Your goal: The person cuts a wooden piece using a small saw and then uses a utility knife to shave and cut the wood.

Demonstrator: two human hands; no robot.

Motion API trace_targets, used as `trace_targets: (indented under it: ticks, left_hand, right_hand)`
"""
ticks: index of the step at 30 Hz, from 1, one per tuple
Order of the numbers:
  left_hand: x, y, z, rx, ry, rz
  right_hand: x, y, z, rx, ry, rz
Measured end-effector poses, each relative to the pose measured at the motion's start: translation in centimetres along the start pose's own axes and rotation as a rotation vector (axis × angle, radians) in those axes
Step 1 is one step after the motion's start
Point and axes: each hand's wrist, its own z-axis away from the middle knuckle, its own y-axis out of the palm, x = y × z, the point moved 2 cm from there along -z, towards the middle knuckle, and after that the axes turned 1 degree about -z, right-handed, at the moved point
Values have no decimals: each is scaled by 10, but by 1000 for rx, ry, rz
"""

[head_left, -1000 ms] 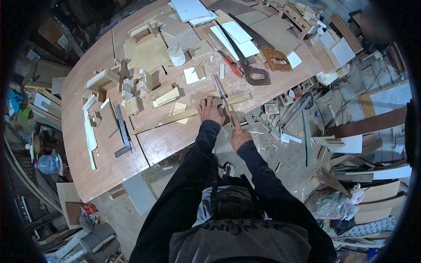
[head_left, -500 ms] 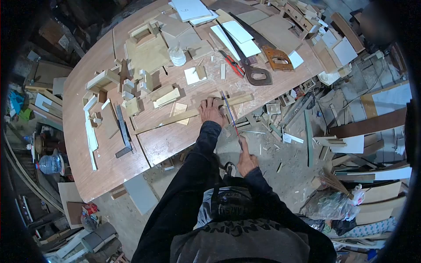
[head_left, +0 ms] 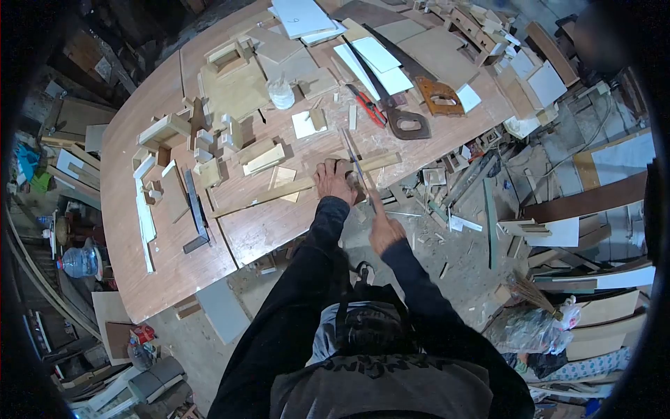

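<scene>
A long thin wooden strip (head_left: 272, 192) lies slantwise near the front edge of the wooden table (head_left: 258, 229). My left hand (head_left: 333, 181) presses on this strip, fingers curled over it. Just right of it, a narrow saw blade (head_left: 353, 157) crosses the strip, its far end over the tabletop. My right hand (head_left: 385, 229) is closed round the saw's handle, below the table edge, with its index finger stretched along the tool. A small dark block sits partly hidden beside my left hand.
Behind lie red-handled pliers (head_left: 371, 110), two handsaws (head_left: 438, 96), white panels (head_left: 382, 54) and a plastic cup (head_left: 281, 93). Small wooden boxes (head_left: 164, 133) and a metal square (head_left: 196, 213) are at the left. Offcuts litter the floor at the right.
My right hand has moved forward and slightly left, pushing the saw farther over the table. My left hand stays on the strip, shifted very slightly left.
</scene>
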Motion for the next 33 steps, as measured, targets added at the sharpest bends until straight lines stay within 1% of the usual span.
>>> trace_targets:
  ticks: [3, 4, 6, 7, 8, 10, 11, 12, 14, 15, 16, 18, 19, 21, 22, 25, 26, 27, 28, 29, 31, 32, 33]
  left_hand:
    - [1, -3, 2, 37, -21, -49]
    - [1, -4, 4, 73, -27, -66]
    - [3, -1, -2, 52, -27, -35]
    - [5, 2, 1, 44, -32, -9]
    - [8, 4, 8, 54, -35, -10]
    - [1, -1, 3, 28, -9, -38]
    - [2, 0, 4, 20, -10, -53]
    - [4, -3, 5, 28, -4, -63]
    - [1, -4, 4, 70, -2, -82]
    - [1, -3, 0, 62, -1, -80]
    - [3, -1, 0, 35, 1, -47]
    - [7, 1, 11, 27, -10, -17]
    - [5, -1, 10, 34, 3, -31]
    - [1, -5, 4, 46, 3, -39]
    - [2, -6, 2, 49, 10, -44]
    - [2, -1, 6, 30, 3, -2]
    - [3, -1, 5, -11, 14, -18]
    - [5, 0, 6, -49, 22, -34]
    - [6, 1, 6, -51, 21, -33]
    - [7, 2, 6, -37, 26, -38]
    - [7, 3, 5, -25, 34, -39]
    - [8, 4, 6, -14, 37, -41]
    - [8, 3, 6, -3, 40, -45]
  right_hand:
    - [14, -3, 0, -17, 2, -15]
    - [17, -8, 17, -12, 6, -14]
    - [12, -17, 59, 38, 135, -80]
    - [5, -11, 64, 17, 119, -138]
    - [1, -3, 58, 23, 127, -140]
    - [13, -8, 6, 31, 105, -3]
    - [7, 7, -15, -61, 48, 43]
    - [8, 8, -10, -60, 53, 31]
    - [5, 0, 4, 73, 78, -5]
    - [21, -19, 28, 195, 228, -3]
    - [17, -21, 48, 207, 233, -36]
    - [18, -19, 56, 31, 149, 34]
    - [10, -7, 44, 28, 158, 31]
    - [-5, 18, -14, -7, 45, 78]
    - [2, 16, -23, -11, 49, 71]
    - [10, 3, -28, 97, 100, 72]
    - [5, 12, -30, 91, 94, 73]
    - [-6, 27, -30, -2, 118, 73]
    - [-5, 29, -28, -93, 145, 74]
    - [-7, 30, -28, -94, 144, 75]
    - [10, 9, -24, -43, 299, 59]
    - [12, 4, -23, -45, 298, 60]
    - [16, 1, -23, -28, 201, 50]
